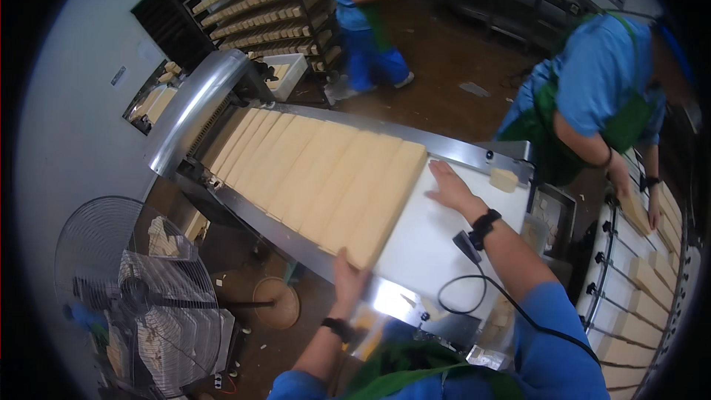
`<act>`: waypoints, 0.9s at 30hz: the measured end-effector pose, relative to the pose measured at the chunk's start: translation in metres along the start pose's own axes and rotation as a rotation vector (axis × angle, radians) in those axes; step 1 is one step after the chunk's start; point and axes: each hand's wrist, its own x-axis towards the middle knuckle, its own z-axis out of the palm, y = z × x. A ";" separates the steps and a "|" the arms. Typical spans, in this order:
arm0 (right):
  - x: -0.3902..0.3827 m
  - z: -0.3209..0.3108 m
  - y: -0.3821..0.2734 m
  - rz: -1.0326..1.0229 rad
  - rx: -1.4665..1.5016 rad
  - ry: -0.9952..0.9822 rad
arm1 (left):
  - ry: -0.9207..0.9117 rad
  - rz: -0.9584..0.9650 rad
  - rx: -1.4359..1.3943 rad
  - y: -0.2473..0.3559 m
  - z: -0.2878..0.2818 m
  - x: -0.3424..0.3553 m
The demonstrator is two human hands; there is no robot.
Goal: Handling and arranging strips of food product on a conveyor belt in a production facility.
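Observation:
A row of long, pale yellow dough-like strips [326,170] lies side by side on a metal-edged conveyor table, running out from under a curved steel machine hood [200,111]. At the near end of the closest strip is my left hand [348,281], its fingers stretched out against that end. Over the white surface [415,237] beside the strip's far end, my right hand [452,189] is open with fingers apart. It appears to hold nothing. Both wrists wear black bands, and a black cable [481,278] hangs from the right one.
A small pale piece [503,180] sits at the table's far right corner. On the right, a co-worker [592,96] handles strips at another conveyor [615,267]. Another person [359,22] stands by a loaded rack [274,11]. A large fan [137,289] occupies the lower left.

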 end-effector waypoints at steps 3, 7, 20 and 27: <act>0.063 0.024 0.012 0.104 -0.045 0.029 | -0.088 -0.143 -0.124 0.016 0.004 0.008; 0.090 0.039 0.020 0.100 -0.059 0.107 | -0.170 -0.157 -0.074 0.030 -0.004 0.015; -0.050 0.001 0.101 0.331 0.157 0.256 | -0.534 -0.039 -0.024 0.045 0.003 0.031; -0.083 -0.014 0.080 0.490 0.357 0.224 | -0.587 -0.131 0.177 0.078 0.019 0.037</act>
